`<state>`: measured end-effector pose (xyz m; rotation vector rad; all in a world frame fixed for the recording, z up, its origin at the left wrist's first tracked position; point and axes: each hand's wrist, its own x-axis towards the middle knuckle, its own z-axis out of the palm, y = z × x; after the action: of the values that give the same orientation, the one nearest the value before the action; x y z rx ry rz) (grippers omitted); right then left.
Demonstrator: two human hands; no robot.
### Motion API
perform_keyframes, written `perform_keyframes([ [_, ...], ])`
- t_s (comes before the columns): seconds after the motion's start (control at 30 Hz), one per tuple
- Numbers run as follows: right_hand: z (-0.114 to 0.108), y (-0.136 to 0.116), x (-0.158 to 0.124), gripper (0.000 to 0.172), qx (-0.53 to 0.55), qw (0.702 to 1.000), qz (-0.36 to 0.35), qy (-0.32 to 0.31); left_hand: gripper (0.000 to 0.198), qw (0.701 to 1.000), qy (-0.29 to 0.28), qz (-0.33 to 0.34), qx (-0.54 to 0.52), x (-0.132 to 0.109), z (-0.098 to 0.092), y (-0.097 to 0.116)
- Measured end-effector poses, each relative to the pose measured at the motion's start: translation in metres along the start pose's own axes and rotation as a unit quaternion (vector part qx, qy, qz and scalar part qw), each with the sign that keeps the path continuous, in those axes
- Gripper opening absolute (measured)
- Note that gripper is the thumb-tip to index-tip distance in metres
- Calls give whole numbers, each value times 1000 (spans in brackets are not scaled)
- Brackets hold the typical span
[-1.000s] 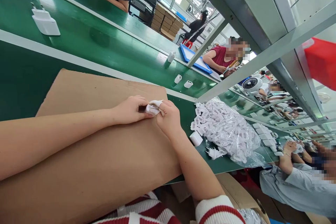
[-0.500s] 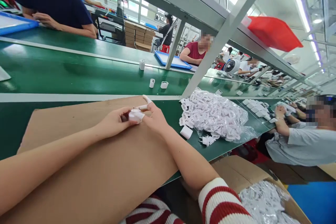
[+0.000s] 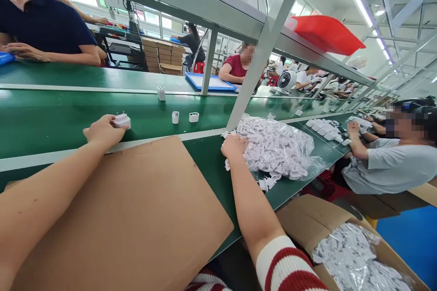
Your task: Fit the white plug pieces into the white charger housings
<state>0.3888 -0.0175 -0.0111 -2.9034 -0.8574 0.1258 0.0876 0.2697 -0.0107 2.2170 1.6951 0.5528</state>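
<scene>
Above the green belt (image 3: pixel 68 113), my left hand (image 3: pixel 105 132) pinches a white plug adapter (image 3: pixel 123 121) with its metal pins pointing up. My right hand (image 3: pixel 234 145) reaches to the left edge of a heap of small white plastic plug parts (image 3: pixel 273 145), partly covered by a clear bag. Its fingers are curled among the parts, and what they grip is hidden. Two white charger housings, one (image 3: pixel 175 117) beside the other (image 3: pixel 194 117), stand on the belt right of my left hand. Behind them stands another white charger (image 3: pixel 161 93) with pins up.
A brown cardboard sheet (image 3: pixel 136 218) lies under my forearms. A slanted grey post (image 3: pixel 262 50) rises just behind the heap. An open carton (image 3: pixel 307 218) of bagged white parts stands lower right. A co-worker in grey (image 3: pixel 385 159) sits at right by white pieces (image 3: pixel 326 129); others sit across.
My hands have parted from over the cardboard. The left has carried the white plug adapter left and forward over the belt; the right has moved right to the heap. The view has shifted.
</scene>
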Motion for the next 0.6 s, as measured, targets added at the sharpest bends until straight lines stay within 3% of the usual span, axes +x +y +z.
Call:
perform_keyframes([
  [0.1,-3,-5,-11,43,-7,998,-55,11,71,999,-29,-39,22,5,5,-2],
  [0.13,-4,-8,-17,42,-10,997,-81,14,74,998,-10,-52,22,3,6,0],
  [0.2,-6,-17,-29,40,-12,990,-140,12,80,994,101,-43,7,-7,9,6],
  [0.27,-7,-26,-42,39,3,981,-193,-3,77,973,229,27,-9,-19,12,17],
  [0.3,-7,-30,-48,37,17,977,-212,-12,71,964,253,76,-9,-23,14,24],
  [0.33,-6,-33,-53,34,31,973,-227,-19,64,963,243,119,-3,-26,17,31],
  [0.43,-3,-38,-61,23,69,963,-257,-38,54,977,119,177,20,-19,33,55],
  [0.6,4,-37,-62,15,125,950,-286,-22,79,996,-23,81,-7,17,69,84],
])
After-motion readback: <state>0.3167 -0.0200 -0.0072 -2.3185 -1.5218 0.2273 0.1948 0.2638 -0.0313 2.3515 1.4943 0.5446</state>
